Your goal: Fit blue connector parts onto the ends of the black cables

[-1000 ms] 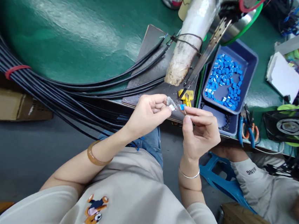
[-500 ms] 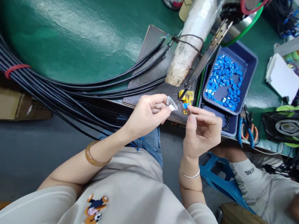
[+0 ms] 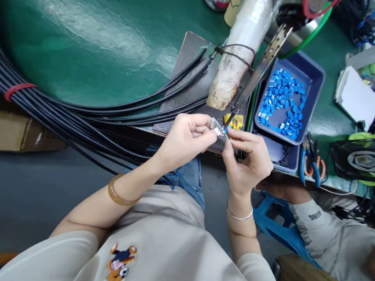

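My left hand (image 3: 187, 138) is closed, thumb and index finger pinching a small white piece (image 3: 217, 131) with whitish, see-through material around it. My right hand (image 3: 247, 157) is also closed and pinches a tiny blue connector (image 3: 225, 129), with a thin pale strand near the thumb. Both sets of fingertips nearly meet. The dark tip of a soldering iron (image 3: 247, 91) points down at the small parts between them; whether it touches them I cannot tell. Just behind the fingers sits a yellow holder (image 3: 235, 121), partly covered.
Black cables (image 3: 82, 119), tied with a red band (image 3: 19, 87), run over a grey board (image 3: 195, 47). A foil-wrapped pipe (image 3: 233, 65) hangs above. Right are a bin (image 3: 313, 84) of blue connectors, pliers (image 3: 314, 163), a fan (image 3: 365, 161) and a seated person (image 3: 335, 232).
My right hand has moved left with the blue connector, bringing it up to the white piece and under the iron's tip. My left hand has barely moved.
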Demonstrator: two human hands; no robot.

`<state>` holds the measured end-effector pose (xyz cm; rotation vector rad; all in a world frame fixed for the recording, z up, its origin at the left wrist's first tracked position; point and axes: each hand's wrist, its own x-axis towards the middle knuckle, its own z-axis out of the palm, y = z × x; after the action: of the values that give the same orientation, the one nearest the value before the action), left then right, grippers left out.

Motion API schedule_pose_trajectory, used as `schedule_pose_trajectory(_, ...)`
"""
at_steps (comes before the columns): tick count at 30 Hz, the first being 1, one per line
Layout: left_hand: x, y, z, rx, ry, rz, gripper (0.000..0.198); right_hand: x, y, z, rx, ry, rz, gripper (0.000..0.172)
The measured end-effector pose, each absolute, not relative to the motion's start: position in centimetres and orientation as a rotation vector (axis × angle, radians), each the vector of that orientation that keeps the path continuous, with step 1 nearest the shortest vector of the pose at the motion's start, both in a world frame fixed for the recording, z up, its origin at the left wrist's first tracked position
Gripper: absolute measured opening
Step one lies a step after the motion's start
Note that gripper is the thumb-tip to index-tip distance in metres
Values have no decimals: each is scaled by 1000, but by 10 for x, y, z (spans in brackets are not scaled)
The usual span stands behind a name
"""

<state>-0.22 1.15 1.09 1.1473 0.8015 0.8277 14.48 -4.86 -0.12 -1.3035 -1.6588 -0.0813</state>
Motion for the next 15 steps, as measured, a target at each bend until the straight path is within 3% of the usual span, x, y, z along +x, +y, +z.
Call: schedule_pose_trajectory(15,-3,14,10,1150,800,796,12,144,-46,-3,-1288,-1648,-81,16)
